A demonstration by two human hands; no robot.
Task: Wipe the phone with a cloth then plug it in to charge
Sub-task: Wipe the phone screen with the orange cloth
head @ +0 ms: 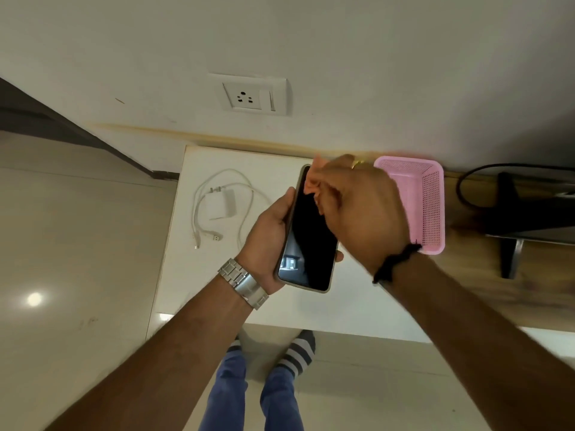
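My left hand (264, 241) grips a phone (308, 241) with a dark screen from underneath and holds it above the white table (193, 275). My right hand (357, 209) pinches a small orange-pink cloth (312, 181) and presses it against the top of the screen. Most of the cloth is hidden under my fingers. A white charger block (221, 204) with its white cable (245, 194) lies on the table to the left of the phone. The wall socket (252, 95) is on the wall above the table.
A pink mesh basket (429, 197) stands at the table's right, just behind my right hand. A dark screen on a stand (529, 213) with a black cable sits on the wooden surface further right. My feet are on the floor below the table edge.
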